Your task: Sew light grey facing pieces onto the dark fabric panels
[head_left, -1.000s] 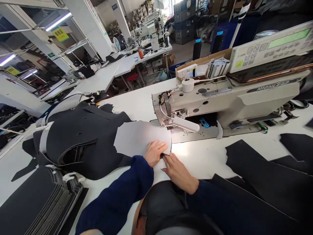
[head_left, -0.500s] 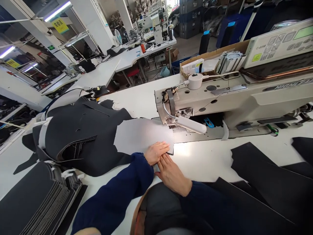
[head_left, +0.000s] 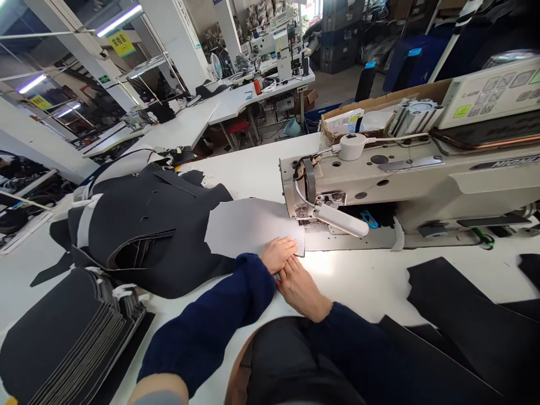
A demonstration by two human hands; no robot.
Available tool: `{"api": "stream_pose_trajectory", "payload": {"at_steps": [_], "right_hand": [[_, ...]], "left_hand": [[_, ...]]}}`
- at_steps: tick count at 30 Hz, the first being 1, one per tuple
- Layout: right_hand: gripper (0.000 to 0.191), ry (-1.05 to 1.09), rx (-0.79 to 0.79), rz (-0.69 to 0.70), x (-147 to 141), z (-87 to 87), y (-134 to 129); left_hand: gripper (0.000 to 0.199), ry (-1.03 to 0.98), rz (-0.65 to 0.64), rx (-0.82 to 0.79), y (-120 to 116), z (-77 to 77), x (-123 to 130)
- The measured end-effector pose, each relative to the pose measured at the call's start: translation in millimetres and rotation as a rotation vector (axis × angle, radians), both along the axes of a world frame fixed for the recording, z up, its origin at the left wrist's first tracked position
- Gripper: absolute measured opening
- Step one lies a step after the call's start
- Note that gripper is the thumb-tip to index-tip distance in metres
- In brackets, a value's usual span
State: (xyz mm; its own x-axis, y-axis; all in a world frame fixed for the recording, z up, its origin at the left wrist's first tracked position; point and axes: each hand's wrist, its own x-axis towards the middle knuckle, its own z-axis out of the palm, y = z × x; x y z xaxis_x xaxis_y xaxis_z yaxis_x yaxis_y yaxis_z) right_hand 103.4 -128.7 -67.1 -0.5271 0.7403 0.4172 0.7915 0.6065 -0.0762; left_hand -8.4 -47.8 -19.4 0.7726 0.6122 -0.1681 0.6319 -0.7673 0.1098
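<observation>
A light grey fabric piece (head_left: 240,228) with a thin dark edge below it lies on the white table, its right end by the needle area of the sewing machine (head_left: 314,211). My left hand (head_left: 278,253) rests flat on its near right part, fingers stretched toward the right edge. Against the left hand's fingers, at the near edge of the fabric, my right hand (head_left: 301,287) lies palm down with its fingers extended. Whatever is beneath both palms is hidden. The machine's white lamp (head_left: 341,219) lights the spot just right of the fabric.
Dark fabric pieces (head_left: 189,242) are heaped to the left, partly behind the grey piece. A thick stack of dark panels (head_left: 54,332) sits at near left. More dark pieces (head_left: 459,298) lie at right. A cardboard box (head_left: 329,124) stands behind the machine arm.
Both hands and the grey fabric have shifted slightly away from me, closer to the machine. The whole view has turned a little left, so surroundings appear farther right.
</observation>
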Motion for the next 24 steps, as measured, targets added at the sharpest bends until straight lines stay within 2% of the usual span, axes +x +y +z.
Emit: {"api": "stream_pose_trajectory", "payload": {"at_steps": [5,13,17,24], "right_hand": [[0.032,0.001,0.01,-0.004,3,0.4,17],[0.036,-0.051,0.015,-0.002,6,-0.9,43],[0.037,-0.089,-0.009,-0.028,6,0.2,55],[0.038,-0.042,-0.031,-0.068,6,1.9,74]], "left_hand": [[0.046,0.04,0.034,0.053,14,-2.5,9],[0.04,0.024,0.089,0.094,39,-1.6,19],[0.039,0.02,0.102,0.07,53,2.1,23],[0.029,0.029,0.204,0.057,67,5.2,37]]}}
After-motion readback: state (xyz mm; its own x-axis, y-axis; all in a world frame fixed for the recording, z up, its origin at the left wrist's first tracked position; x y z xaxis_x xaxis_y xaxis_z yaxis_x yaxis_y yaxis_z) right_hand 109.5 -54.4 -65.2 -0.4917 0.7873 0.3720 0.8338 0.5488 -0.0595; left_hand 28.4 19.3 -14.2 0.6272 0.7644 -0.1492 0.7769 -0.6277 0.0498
